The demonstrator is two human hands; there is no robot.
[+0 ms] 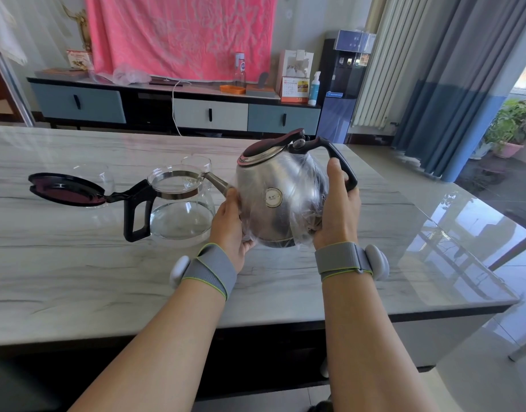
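Note:
A steel kettle (273,185) with a black lid and handle, wrapped in clear plastic film, is lifted off the marble table (77,278) and tilted left. Its spout (218,181) reaches the rim of a glass pot (181,209). The pot has a black handle, and its lid (65,190) is flipped open to the left. A little water lies in the pot. My left hand (230,227) cups the kettle's lower left side below the spout. My right hand (339,209) holds the kettle's right side at the handle, thumb pointing up. The fingers of both hands are hidden behind the kettle.
Two small clear glass cups (196,165) (103,173) stand behind the pot. The table's right edge is close to the kettle. Beyond the table are a low sideboard (166,108), a water dispenser (342,84), curtains and a potted plant (511,126).

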